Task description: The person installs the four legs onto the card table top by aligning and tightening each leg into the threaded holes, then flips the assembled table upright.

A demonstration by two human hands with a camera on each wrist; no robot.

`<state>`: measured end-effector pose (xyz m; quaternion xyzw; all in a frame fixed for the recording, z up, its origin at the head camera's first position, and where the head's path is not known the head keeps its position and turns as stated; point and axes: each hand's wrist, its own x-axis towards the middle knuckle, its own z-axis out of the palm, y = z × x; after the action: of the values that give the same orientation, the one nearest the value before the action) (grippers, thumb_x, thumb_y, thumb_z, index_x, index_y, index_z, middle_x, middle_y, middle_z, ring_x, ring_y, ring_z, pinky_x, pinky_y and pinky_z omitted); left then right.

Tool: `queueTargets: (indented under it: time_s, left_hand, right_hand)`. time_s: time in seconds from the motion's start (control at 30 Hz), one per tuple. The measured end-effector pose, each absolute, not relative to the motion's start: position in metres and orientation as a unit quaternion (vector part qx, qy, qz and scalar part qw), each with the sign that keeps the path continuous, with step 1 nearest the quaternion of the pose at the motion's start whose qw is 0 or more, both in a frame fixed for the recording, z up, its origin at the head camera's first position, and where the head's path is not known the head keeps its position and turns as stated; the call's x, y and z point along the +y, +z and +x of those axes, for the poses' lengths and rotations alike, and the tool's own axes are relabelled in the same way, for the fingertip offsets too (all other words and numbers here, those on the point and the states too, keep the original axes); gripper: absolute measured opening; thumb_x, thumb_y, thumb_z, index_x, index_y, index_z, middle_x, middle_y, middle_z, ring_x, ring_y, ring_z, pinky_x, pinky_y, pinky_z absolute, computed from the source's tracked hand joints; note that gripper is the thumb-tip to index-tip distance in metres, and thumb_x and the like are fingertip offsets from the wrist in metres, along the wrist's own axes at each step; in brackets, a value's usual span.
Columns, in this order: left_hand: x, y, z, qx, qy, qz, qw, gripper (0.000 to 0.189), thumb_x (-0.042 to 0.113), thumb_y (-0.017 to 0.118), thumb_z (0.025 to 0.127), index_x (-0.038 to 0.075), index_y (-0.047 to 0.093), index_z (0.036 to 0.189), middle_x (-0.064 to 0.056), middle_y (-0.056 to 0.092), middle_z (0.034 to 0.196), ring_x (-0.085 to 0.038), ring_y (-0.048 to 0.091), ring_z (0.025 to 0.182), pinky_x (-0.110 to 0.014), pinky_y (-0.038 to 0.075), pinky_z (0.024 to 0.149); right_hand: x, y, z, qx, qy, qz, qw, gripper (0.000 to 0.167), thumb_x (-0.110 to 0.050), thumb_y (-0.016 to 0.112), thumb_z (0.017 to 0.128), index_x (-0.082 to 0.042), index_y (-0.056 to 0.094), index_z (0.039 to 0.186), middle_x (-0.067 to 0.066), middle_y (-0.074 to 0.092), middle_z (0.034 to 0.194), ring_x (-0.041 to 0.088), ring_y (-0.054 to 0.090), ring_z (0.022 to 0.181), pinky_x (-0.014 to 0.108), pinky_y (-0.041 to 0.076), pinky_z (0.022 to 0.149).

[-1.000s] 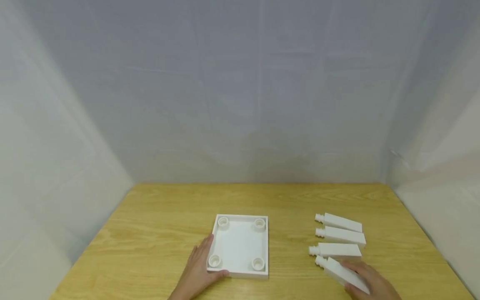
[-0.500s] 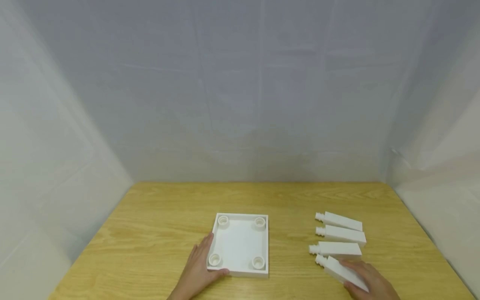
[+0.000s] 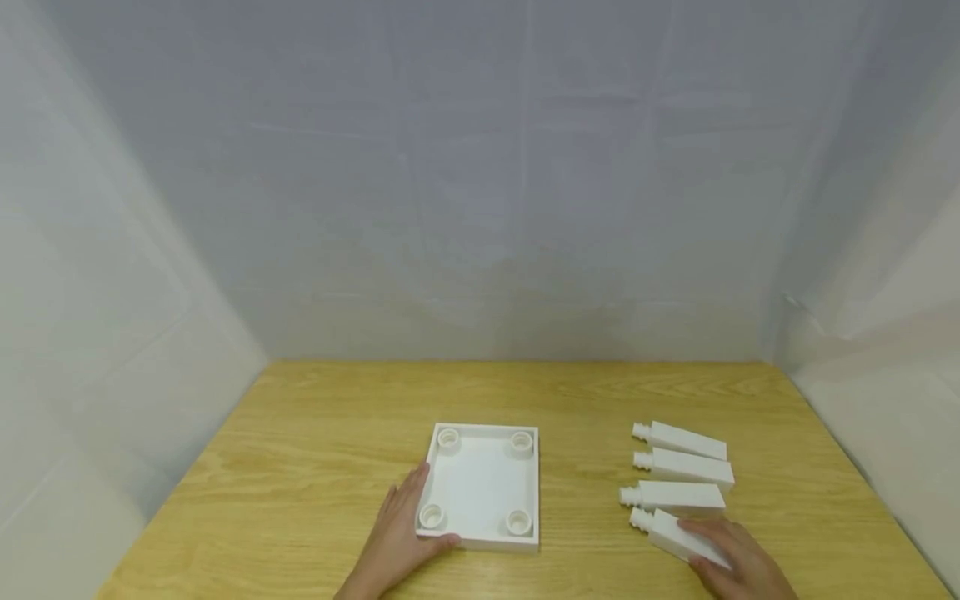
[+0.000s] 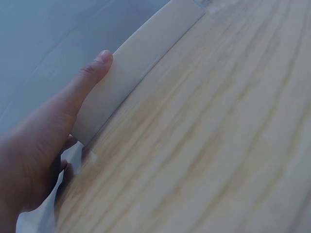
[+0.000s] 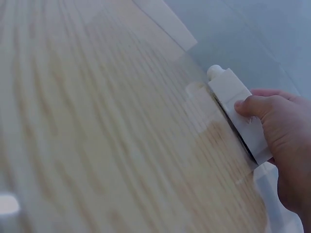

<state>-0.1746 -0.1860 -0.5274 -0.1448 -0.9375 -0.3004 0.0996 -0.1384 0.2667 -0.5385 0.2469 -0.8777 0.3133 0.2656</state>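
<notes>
A white square tabletop [image 3: 480, 492], underside up, lies on the wooden table with a round socket in each corner. My left hand [image 3: 401, 533] holds its near left corner, fingers along the left side. In the left wrist view the thumb [image 4: 103, 57] presses the tabletop's front side [image 4: 146, 48]. Over to the right, my right hand [image 3: 738, 557] grips a white table leg [image 3: 678, 533] between thumb and fingers. That leg [image 5: 231, 90] lies low at the wood, its threaded end pointing away from the hand.
Beyond the held leg, more white legs lie in a row: a near one [image 3: 678, 496], a middle one [image 3: 690, 467] and a far one [image 3: 690, 439]. Their threaded ends point left. Pale sheeting [image 3: 480, 208] surrounds the wooden table [image 3: 300, 467] at the back and sides.
The held leg's near end has shifted slightly left and away from me, the right hand moving with it. My left hand keeps its hold on the tabletop.
</notes>
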Motion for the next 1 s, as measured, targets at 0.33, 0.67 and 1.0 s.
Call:
queueTargets:
  time_s: [0.33,0.67,1.0]
  left_hand:
    - [-0.186,-0.528,-0.176,-0.937,-0.299,-0.149,0.107,0.109,0.060,0.070,0.065,-0.004,0.027,0.141,-0.018,0.033,0.143,-0.036,0.028,0.130,-0.051,0.014,0.106]
    - [-0.185,-0.527,-0.175,-0.936,-0.301,-0.148,0.105,0.109,0.059,0.071,0.065,-0.005,0.027,0.141,-0.018,0.032,0.143,-0.036,0.028,0.130,-0.051,0.014,0.106]
    - [-0.186,-0.525,-0.174,-0.937,-0.302,-0.143,0.102,0.109,0.059,0.071,0.064,-0.005,0.027,0.141,-0.018,0.032,0.143,-0.036,0.028,0.130,-0.051,0.013,0.106]
  right_hand:
    - [0.259,-0.528,-0.142,-0.857,0.332,0.304,0.252,0.053,0.000,0.077,0.068,-0.014,0.061,0.118,0.001,0.059,0.113,0.002,0.045,0.108,0.007,0.027,0.093]
    - [0.245,-0.517,-0.151,-0.860,0.316,0.320,0.241,0.049,-0.002,0.075,0.073,-0.016,0.061,0.118,-0.009,0.059,0.108,0.005,0.050,0.098,0.008,0.032,0.088]
    - [0.225,-0.504,-0.160,-0.836,0.325,0.353,0.266,0.048,-0.005,0.075,0.073,-0.016,0.061,0.118,-0.008,0.059,0.110,0.007,0.052,0.100,0.009,0.035,0.088]
